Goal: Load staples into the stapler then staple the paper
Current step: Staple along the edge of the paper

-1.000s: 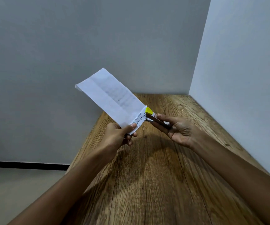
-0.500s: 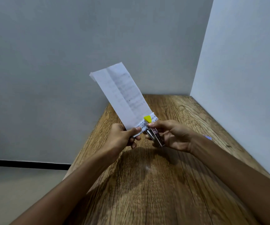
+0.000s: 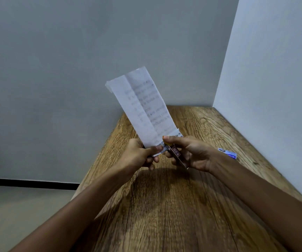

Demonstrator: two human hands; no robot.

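A folded white paper (image 3: 143, 108) with faint print stands nearly upright above the wooden table (image 3: 164, 206). My left hand (image 3: 137, 155) pinches its lower edge between thumb and fingers. My right hand (image 3: 192, 151) grips a small stapler (image 3: 178, 155) with a yellow tip and a brown metal body. The stapler's head sits on the paper's lower right corner, right beside my left thumb. My right thumb presses down on the yellow tip, which is mostly hidden.
A small blue and white box (image 3: 227, 153) lies on the table behind my right wrist. White walls close the table at the back and the right. The table's left edge drops to the floor.
The paper has swung from leaning left to nearly upright. My right hand has turned the stapler and come in over the paper's lower corner, with the thumb now covering the yellow tip.
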